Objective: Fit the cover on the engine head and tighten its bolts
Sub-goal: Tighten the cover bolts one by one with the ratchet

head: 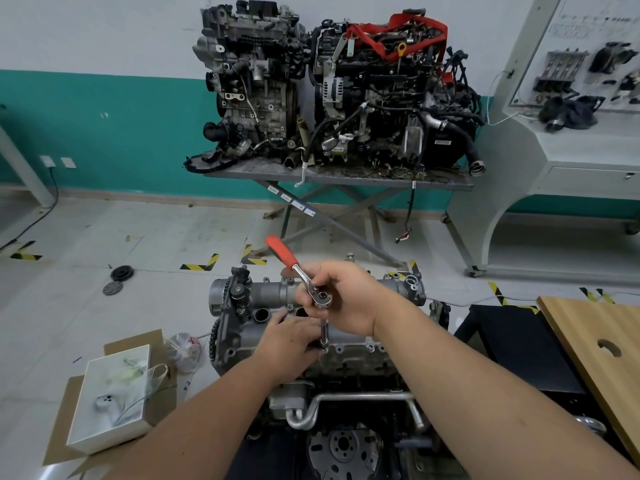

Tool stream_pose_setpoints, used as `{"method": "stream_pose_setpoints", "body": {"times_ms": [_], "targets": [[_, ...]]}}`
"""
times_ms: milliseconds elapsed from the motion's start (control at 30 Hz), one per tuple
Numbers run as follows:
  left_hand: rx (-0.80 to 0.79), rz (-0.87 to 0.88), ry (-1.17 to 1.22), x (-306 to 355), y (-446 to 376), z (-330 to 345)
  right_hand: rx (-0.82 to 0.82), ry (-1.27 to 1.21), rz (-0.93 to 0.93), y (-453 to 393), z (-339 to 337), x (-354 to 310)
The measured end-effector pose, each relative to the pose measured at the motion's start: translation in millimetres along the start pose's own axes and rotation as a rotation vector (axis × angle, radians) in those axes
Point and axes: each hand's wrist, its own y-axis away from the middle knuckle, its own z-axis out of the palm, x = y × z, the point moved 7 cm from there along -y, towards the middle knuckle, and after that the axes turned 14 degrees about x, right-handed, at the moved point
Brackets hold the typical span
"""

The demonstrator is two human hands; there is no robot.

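The grey metal cover [266, 292] lies along the top of the engine head [349, 358] in front of me. My right hand [346, 299] grips the head of a ratchet wrench [292, 263] whose red handle points up and to the left. A thin extension bar [324, 336] runs down from the ratchet to a bolt on the cover's near edge. My left hand [289, 339] holds the lower end of that bar at the bolt; the bolt itself is hidden by the fingers.
A white box [110, 400] on flattened cardboard lies on the floor at the left, with a plastic bag [183, 348] beside it. A wooden board [595, 351] and a black stand [519, 344] are at the right. Two engines sit on a metal table [339, 176] behind.
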Motion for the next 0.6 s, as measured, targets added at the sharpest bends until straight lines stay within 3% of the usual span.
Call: {"method": "stream_pose_setpoints", "body": {"times_ms": [300, 600], "targets": [[0.029, 0.032, -0.022, 0, 0, -1, -0.007, -0.165, -0.007, -3, -8, 1], [-0.003, 0.016, 0.001, -1, 0, 0, 0.213, -0.338, -0.025, -6, -29, -4]]}}
